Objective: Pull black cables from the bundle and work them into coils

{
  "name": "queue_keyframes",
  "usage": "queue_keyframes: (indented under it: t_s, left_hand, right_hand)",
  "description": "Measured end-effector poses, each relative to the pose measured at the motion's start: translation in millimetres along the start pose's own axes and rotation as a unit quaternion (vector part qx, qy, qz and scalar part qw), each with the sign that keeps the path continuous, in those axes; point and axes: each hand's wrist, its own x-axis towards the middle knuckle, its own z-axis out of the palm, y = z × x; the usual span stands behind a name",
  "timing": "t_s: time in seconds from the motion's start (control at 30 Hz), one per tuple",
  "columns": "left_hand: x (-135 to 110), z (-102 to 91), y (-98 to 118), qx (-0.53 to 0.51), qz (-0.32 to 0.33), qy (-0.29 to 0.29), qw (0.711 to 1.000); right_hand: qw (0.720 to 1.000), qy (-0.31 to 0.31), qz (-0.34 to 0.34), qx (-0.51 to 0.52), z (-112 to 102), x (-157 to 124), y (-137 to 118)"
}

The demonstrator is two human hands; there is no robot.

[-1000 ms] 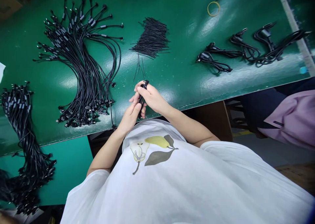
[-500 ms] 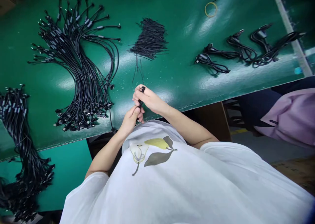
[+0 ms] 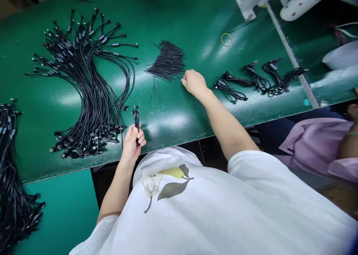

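Note:
My left hand [image 3: 132, 143] is closed around a folded black cable [image 3: 136, 118] that stands up from the fist near the table's front edge. My right hand [image 3: 193, 82] is stretched forward with its fingers curled, touching the right edge of a pile of thin black twist ties [image 3: 167, 61]; I cannot see whether it holds one. A big fan of loose black cables [image 3: 86, 87] lies just left of my left hand.
Several coiled, tied cables [image 3: 251, 81] lie to the right on the green table [image 3: 179, 113]. A yellow rubber band [image 3: 226, 39] lies behind them. More cables [image 3: 11, 173] hang at the far left. Another person in a pink sleeve [image 3: 313, 146] sits at right.
My hands have separated: the right hand left the folded cable and reached forward to the twist ties, while the left hand kept the cable and shifted left. The view tilted up.

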Motion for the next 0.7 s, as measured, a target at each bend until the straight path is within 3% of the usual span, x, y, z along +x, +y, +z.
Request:
queue_keyframes:
  t_s: [0.1,0.17,0.27,0.33,0.4,0.47,0.53,0.6,0.7]
  left_hand:
    - [-4.4,7.5,1.7,0.009,-0.001,-0.017,1.0]
    - [-5.7,13.1,0.9,0.016,-0.018,-0.039,0.999]
    - [-5.2,22.3,-4.4,0.032,-0.035,-0.069,0.996]
    - [-3.4,26.3,-10.1,0.057,-0.032,-0.08,0.995]
    - [-0.8,26.3,-16.5,0.101,-0.002,-0.073,0.992]
    - [2.5,21.7,-22.4,0.162,0.046,-0.052,0.984]
    - [5.7,14.1,-26.7,0.24,0.089,-0.032,0.966]
    - [8.3,5.9,-28.8,0.32,0.102,-0.03,0.942]
    - [8.5,-3.6,-28.5,0.393,0.069,-0.065,0.915]
  right_hand:
    - [0.999,-0.002,-0.004,0.05,-12.3,-34.5,-5.6]
    - [0.987,-0.041,0.011,0.157,-20.0,-74.2,-24.2]
    - [0.918,-0.186,-0.003,0.351,-19.4,-137.9,-71.7]
    - [0.894,-0.224,-0.058,0.383,-13.5,-168.8,-103.8]
    - [0.917,-0.185,-0.129,0.329,-9.0,-185.5,-125.5]
    - [0.948,-0.112,-0.217,0.205,-8.5,-190.0,-134.4]
    - [0.944,-0.052,-0.319,0.06,-11.0,-186.4,-134.6]
    - [0.903,-0.001,-0.428,-0.044,-15.0,-179.2,-131.5]
    - [0.809,0.041,-0.578,-0.102,-20.9,-169.2,-127.4]
